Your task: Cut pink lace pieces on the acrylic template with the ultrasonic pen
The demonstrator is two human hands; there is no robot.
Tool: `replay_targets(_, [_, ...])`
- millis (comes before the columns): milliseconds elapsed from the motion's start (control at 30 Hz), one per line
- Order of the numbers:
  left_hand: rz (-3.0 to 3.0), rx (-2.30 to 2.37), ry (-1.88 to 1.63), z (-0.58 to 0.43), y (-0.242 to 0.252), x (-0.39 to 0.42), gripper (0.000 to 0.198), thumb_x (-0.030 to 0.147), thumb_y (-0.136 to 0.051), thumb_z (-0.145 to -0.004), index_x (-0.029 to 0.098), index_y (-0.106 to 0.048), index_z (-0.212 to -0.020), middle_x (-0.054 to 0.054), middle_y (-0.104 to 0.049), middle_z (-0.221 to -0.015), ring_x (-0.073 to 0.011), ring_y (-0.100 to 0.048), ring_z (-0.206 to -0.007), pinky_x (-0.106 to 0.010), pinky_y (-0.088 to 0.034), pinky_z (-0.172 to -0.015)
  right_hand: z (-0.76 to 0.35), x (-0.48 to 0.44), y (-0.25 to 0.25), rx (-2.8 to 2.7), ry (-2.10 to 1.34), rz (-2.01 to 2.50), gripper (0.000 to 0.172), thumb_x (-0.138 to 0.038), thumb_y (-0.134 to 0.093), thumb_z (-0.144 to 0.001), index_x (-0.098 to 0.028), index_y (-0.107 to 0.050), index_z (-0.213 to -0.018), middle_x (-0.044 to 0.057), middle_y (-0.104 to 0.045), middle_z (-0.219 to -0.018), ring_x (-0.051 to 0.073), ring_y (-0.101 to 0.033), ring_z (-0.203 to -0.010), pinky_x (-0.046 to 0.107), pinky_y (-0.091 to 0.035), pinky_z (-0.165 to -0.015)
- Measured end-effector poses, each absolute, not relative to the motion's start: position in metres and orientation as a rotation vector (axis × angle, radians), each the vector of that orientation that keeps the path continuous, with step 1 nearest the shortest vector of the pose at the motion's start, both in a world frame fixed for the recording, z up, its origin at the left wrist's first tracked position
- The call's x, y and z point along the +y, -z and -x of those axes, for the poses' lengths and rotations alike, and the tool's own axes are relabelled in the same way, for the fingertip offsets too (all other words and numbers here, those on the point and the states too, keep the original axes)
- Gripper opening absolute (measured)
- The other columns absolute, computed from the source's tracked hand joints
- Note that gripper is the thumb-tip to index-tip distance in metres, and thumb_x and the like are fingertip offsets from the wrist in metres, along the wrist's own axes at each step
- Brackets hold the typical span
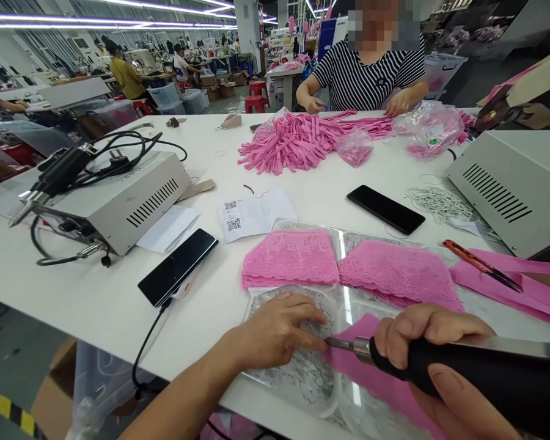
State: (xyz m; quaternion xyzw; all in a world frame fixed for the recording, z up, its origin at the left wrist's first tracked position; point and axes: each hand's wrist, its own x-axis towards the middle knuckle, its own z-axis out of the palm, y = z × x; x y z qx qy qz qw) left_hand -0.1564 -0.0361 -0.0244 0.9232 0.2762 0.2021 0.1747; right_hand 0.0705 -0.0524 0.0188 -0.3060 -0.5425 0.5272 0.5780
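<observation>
My right hand (440,348) is wrapped round a black-handled ultrasonic welding gun (476,379). Its thin metal tip points left and meets the left edge of a pink fabric piece (371,373). Beside that tip, my left hand (284,330) lies with its fingers apart, one fingertip pressing at the fabric's edge. The piece rests on a clear plastic template (297,385) and is partly hidden by the gun and my right hand. Just beyond are two stacks of pink lace pieces, a left stack (291,260) and a right stack (401,275).
Orange-handled tweezers (481,264) lie on pink strips at right. Two phones, one black (385,209) and one cabled (178,267), lie on the table. Grey machine boxes (132,195) stand at both sides. Across the table, a person in stripes (366,79) handles pink straps (297,140).
</observation>
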Motion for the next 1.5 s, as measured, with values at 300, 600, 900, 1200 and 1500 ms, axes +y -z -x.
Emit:
replay_targets(300, [-2.629,0.790,-0.548,0.156,0.023,-0.036,0.050,-0.007,-0.046,-0.065,0.024,-0.073,-0.094,-0.002,-0.065,-0.113,-0.0189,-0.055,-0.106,-0.033,-0.042,-0.090,-0.073,-0.050,-0.012,-1.313,-1.252,0.641,0.009,-0.027,-0.064,-0.087,-0.026,-0.054,-0.086,0.001,-0.056,-0.081,0.016,-0.057,-0.061,0.037,-0.055,-0.059])
replay_targets(600, [-2.580,0.797,-0.735,0.154,0.020,-0.040,0.050,-0.004,-0.039,-0.069,0.020,-0.068,-0.101,-0.006,-0.067,-0.107,-0.0197,-0.058,-0.100,-0.034,-0.046,-0.086,-0.102,-0.034,-0.035,-1.000,-1.069,0.812,0.015,-0.026,-0.075,-0.073,-0.022,-0.060,-0.076,-0.001,-0.050,-0.079,0.012,-0.052,-0.057,0.032,-0.057,-0.056])
replay_targets(900, [-2.641,0.682,-0.631,0.146,0.004,-0.041,0.037,0.007,-0.046,-0.082,0.019,-0.059,-0.114,-0.005,-0.064,-0.122,-0.0222,-0.056,-0.114,-0.035,-0.044,-0.092,-0.115,-0.022,-0.016,-0.991,-1.012,0.751,0.011,-0.022,-0.072,-0.075,-0.023,-0.063,-0.081,-0.001,-0.056,-0.079,0.011,-0.056,-0.056,0.030,-0.056,-0.056])
replay_targets(1200, [-2.667,0.621,-0.471,0.148,-0.001,-0.037,0.036,0.010,-0.048,-0.083,0.019,-0.058,-0.116,-0.006,-0.064,-0.125,-0.0238,-0.053,-0.121,-0.038,-0.041,-0.100,-0.115,-0.023,-0.004,-1.043,-1.078,0.719,0.008,-0.023,-0.064,-0.084,-0.025,-0.059,-0.090,-0.001,-0.053,-0.086,0.012,-0.056,-0.064,0.031,-0.056,-0.060])
replay_targets(1500, [-2.621,0.612,-0.511,0.145,-0.002,-0.038,0.032,0.009,-0.044,-0.084,0.019,-0.057,-0.112,-0.002,-0.066,-0.118,-0.0222,-0.055,-0.114,-0.036,-0.040,-0.096,-0.112,-0.022,-0.008,-1.093,-1.037,0.769,0.007,-0.022,-0.065,-0.083,-0.025,-0.059,-0.085,-0.001,-0.056,-0.082,0.012,-0.056,-0.062,0.032,-0.055,-0.062])
